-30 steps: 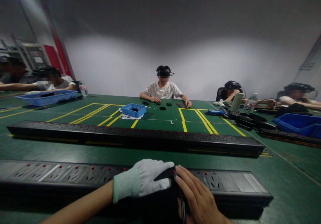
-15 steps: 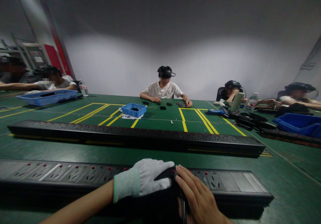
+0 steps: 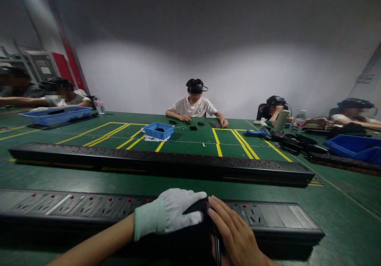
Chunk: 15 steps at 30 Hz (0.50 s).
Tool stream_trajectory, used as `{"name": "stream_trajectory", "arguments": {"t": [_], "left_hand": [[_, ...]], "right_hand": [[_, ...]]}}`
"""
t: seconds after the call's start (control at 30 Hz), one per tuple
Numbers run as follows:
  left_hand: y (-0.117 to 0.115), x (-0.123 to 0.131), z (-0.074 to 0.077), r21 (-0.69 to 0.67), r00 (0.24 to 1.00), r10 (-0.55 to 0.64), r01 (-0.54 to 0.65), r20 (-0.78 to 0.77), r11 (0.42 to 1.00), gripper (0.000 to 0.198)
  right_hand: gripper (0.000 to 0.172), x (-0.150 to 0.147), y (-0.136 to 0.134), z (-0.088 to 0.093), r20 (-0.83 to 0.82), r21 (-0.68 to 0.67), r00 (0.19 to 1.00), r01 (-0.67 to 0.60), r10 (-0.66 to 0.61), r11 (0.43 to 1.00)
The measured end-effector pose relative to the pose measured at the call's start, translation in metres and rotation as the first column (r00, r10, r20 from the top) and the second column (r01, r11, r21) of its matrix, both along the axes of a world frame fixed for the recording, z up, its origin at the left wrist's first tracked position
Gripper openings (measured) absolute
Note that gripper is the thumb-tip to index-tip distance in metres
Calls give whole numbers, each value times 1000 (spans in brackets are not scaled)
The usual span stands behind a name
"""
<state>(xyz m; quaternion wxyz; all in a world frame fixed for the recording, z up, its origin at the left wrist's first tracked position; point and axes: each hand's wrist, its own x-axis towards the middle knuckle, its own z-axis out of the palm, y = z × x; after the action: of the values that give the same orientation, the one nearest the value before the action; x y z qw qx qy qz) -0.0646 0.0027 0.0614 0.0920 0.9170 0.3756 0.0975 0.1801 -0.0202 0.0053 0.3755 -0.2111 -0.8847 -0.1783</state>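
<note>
A long black power strip [image 3: 116,212] with sockets and red buttons lies across the table in front of me. My left hand [image 3: 178,210], in a pale knitted glove with a mint cuff, rests over the strip, thumb and forefinger stretched apart. Just right of it, my bare right hand [image 3: 230,228] bends over the strip with its fingers pressed together. A slim dark rod-like piece with a shiny edge [image 3: 218,250] shows beneath that palm; its kind and my right thumb's grip are hidden. Dark shadow covers the area under both hands.
Beyond lies a second black power strip [image 3: 166,160]. A small blue tray [image 3: 158,131] holds dark parts. Larger blue trays stand left [image 3: 56,116] and right [image 3: 354,147]. A blue-handled tool [image 3: 257,133] lies near a bottle [image 3: 298,122]. A person [image 3: 195,105] sits opposite; others sit at both sides.
</note>
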Motion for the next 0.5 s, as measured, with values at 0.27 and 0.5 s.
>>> {"name": "stream_trajectory", "arguments": {"t": [0.27, 0.5], "left_hand": [[1, -2, 1, 15, 999, -27, 27, 34, 1000, 61], [0, 0, -1, 2, 1000, -2, 2, 9, 1000, 61]], "right_hand": [[57, -1, -2, 3, 4, 0, 1000, 12, -12, 1000], [57, -1, -1, 4, -2, 13, 1000, 2, -2, 1000]]}}
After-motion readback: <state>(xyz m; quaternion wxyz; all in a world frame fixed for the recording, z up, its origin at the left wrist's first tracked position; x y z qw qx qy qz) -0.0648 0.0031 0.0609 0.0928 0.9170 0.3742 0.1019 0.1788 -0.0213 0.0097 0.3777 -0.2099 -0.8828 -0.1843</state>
